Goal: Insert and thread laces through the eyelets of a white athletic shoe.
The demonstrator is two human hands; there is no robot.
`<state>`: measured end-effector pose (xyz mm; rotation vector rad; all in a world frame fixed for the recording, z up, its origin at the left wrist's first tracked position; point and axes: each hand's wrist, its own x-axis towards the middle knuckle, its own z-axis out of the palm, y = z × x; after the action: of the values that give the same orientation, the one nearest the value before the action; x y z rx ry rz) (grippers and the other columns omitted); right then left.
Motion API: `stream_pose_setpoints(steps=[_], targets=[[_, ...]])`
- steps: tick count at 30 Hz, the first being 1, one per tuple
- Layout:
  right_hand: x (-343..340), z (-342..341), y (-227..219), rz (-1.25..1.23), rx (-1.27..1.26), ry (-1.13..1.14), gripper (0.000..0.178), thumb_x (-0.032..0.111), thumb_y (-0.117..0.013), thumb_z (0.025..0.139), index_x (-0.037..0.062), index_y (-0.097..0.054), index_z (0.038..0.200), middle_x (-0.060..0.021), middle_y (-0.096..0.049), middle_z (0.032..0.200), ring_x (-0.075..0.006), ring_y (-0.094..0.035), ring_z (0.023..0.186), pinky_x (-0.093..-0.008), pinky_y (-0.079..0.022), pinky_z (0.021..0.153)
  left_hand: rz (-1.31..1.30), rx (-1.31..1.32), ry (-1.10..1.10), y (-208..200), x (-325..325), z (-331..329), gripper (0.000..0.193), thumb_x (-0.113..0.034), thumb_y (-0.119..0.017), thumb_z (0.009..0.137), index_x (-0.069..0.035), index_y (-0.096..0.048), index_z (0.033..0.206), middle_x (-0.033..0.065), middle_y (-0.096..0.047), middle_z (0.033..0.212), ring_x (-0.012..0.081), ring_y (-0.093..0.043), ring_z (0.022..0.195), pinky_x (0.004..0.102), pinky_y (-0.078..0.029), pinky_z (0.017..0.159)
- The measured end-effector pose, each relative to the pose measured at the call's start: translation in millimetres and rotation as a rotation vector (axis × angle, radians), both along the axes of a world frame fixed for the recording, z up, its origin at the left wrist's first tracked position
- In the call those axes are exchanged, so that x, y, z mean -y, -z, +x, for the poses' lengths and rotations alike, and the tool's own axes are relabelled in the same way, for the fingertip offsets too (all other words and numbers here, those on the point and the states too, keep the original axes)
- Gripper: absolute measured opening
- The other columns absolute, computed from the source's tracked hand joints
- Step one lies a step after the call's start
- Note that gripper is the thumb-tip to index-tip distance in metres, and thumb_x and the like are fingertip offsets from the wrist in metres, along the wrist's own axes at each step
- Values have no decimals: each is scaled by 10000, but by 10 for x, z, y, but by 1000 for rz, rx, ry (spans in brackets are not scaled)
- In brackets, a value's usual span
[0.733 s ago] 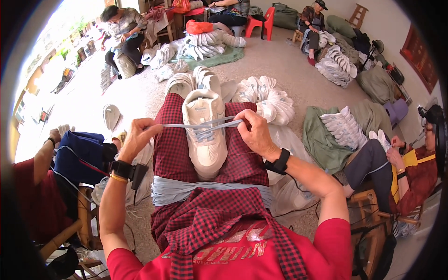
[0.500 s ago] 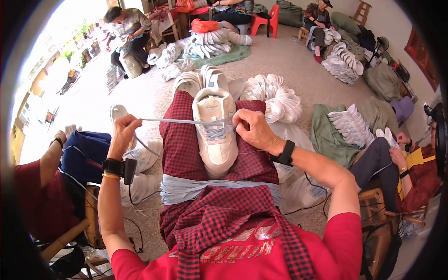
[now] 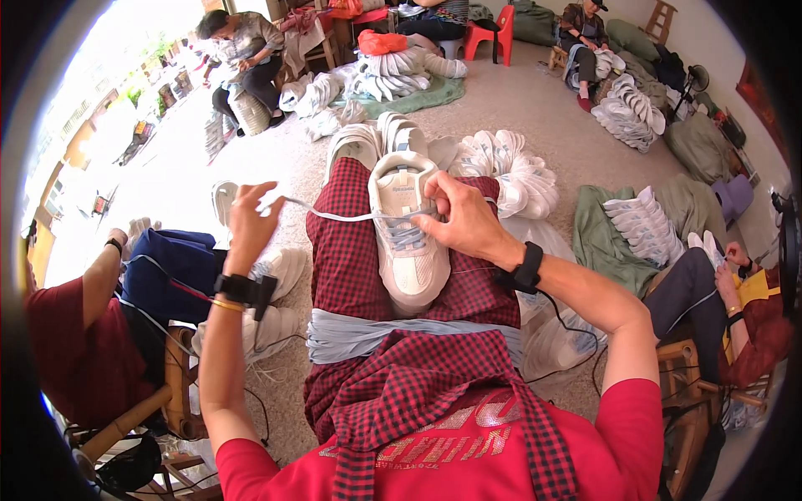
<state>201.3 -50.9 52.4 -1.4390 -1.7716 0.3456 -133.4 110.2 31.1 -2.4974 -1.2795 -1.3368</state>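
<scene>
A white sneaker point(image 3: 411, 280) rests between my thighs on a red-and-black checked cloth point(image 3: 342, 259), its toe toward me. Pale grey-blue lacing crosses its lower eyelets. At the shoe's right side my right hand point(image 3: 469, 221) is closed, thumb and fingers pinching the shoelace point(image 3: 351, 218). That lace runs slack to the left across the cloth. Its free end lies close by the fingertips of my left hand point(image 3: 252, 224), which is raised with fingers apart and does not grip it. A bundle of pale laces point(image 3: 409, 336) stretches across my lap.
White shoes point(image 3: 505, 171) lie in a ring beyond my right knee, and more shoes point(image 3: 355, 144) stand just past my knees. Seated people work on both sides and farther back. A black cable point(image 3: 576, 321) hangs from my right wristband.
The lace was pulled taut leftward between both hands; now it hangs slack. My left hand has opened and let go of its end. The whole view has shifted slightly.
</scene>
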Motion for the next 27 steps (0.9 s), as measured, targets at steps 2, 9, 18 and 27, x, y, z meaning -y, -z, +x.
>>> stream_pose_setpoints(steps=[2, 9, 18, 27], targets=[[-22, -30, 61, -13, 27, 8, 458, 245, -813, 739, 36, -489, 985, -96, -555, 774, -248, -582, 683, -394, -481, 651, 16, 14, 94, -67, 336, 474, 283, -153, -765, 833, -61, -688, 1089, 182, -624, 1067, 292, -638, 924, 392, -532, 770], [-24, -102, 210, 61, 11, 62, 478, 224, -812, 726, 37, -454, 982, -136, -572, 880, -288, -604, 767, -401, -485, 697, -352, 81, 376, -60, 1034, 1250, 361, -124, -771, 760, -22, -572, 1043, 91, -554, 892, 189, -555, 791, 326, -491, 717], [-234, 62, 274, 71, -52, -85, 404, 170, -765, 727, 29, -459, 951, -146, -572, 782, -315, -615, 708, -421, -496, 671, -501, 171, 335, 87, 948, 1322, 388, -90, -726, 704, -43, -517, 1027, 35, -493, 850, 133, -478, 741, 296, -453, 666], [-192, 455, 262, -292, -346, -243, 307, 33, -684, 811, 19, -544, 1083, -18, -512, 798, -101, -525, 694, -284, -476, 642, -419, 158, 354, 59, 988, 1212, 388, -35, -613, 709, -24, -546, 1090, 93, -532, 964, 192, -516, 815, 324, -465, 748]])
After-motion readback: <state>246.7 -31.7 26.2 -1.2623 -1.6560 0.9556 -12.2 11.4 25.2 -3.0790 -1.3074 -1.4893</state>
